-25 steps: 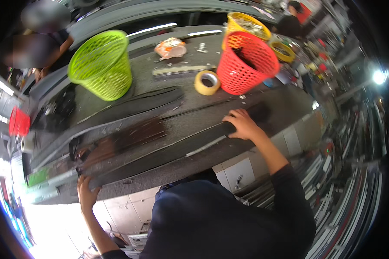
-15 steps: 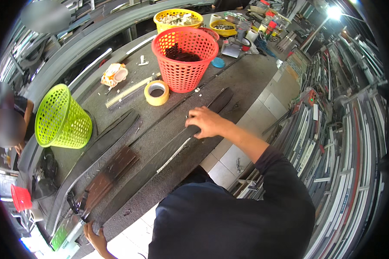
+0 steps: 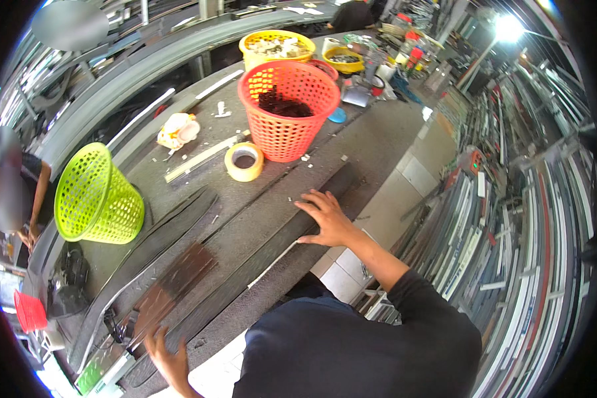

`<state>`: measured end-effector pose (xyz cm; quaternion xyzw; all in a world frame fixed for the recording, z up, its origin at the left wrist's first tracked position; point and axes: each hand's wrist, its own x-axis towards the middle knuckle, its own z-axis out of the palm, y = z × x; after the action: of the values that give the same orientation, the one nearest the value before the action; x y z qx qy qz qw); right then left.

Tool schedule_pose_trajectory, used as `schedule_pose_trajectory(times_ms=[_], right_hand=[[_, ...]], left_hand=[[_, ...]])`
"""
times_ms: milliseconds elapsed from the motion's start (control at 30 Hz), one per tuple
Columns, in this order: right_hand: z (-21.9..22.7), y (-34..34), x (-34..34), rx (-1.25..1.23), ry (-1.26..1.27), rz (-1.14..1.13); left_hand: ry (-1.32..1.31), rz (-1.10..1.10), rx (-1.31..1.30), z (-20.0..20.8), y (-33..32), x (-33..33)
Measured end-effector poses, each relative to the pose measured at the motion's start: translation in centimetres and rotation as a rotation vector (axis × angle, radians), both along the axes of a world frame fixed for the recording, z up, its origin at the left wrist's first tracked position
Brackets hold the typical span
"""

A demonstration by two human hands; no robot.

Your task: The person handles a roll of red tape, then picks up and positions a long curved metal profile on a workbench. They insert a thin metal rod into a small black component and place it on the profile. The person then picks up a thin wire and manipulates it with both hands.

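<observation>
A long dark grey strip (image 3: 259,255) lies flat and slantwise on the carpeted workbench, with a thin whitish line along part of its near edge. Over its upper right stretch is my right hand (image 3: 328,219), fingers spread and thumb apart, holding nothing; whether it touches the strip I cannot tell. My left hand (image 3: 169,358), also open with fingers apart, is at the strip's lower left end. Beyond the strip lie brown flat pieces (image 3: 172,285) and a second dark strip (image 3: 162,229). A black clamp-like item (image 3: 118,328) sits close to my left hand.
A red basket (image 3: 292,129) with dark pieces, a yellow basket (image 3: 272,50) and a tape roll (image 3: 244,162) stand beyond the strips. A green basket (image 3: 99,196) is at left, near another person's arm (image 3: 40,199). Racks of long profiles (image 3: 511,265) fill the right side.
My right hand has loosened from round the strip and its fingers have spread. My left hand has moved right and opened wider at the strip's lower end. The view has shifted slightly.
</observation>
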<state>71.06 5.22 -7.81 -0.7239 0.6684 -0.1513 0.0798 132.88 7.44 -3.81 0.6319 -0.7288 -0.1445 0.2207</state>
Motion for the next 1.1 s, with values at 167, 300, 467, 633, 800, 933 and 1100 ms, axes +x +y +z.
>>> schedule_pose_trajectory(times_ms=[167, 300, 467, 633, 800, 933, 1100], right_hand=[[-0.5, -0.9, -0.2, -0.137, -0.031, -0.189], [-1.2, -5.1, -0.8, -0.149, 0.066, -0.351], [-3.3, -8.7, -0.3, 0.052, 0.073, -0.645], [-4.4, -8.9, -0.1, 0.081, 0.148, -0.688], [-4.3, -8.9, -0.1, 0.071, 0.177, -0.664], [-4.2, -8.9, 0.1, 0.088, 0.191, -0.666], [-3.7, -9.2, 0.2, 0.118, 0.185, -0.666]], left_hand=[[0.205, -0.251, -0.027, 0.7, -3.8, -15.1], [0.207, -0.559, -0.109, -0.1, -7.6, -25.9], [-0.135, -0.696, -0.111, -3.1, -9.5, -33.2], [-0.325, -0.719, -0.087, -5.7, -9.4, -33.8], [-0.349, -0.721, -0.093, -5.8, -9.4, -33.9], [-0.317, -0.722, -0.087, -5.9, -9.3, -33.8], [-0.287, -0.734, -0.097, -6.3, -9.0, -33.5]])
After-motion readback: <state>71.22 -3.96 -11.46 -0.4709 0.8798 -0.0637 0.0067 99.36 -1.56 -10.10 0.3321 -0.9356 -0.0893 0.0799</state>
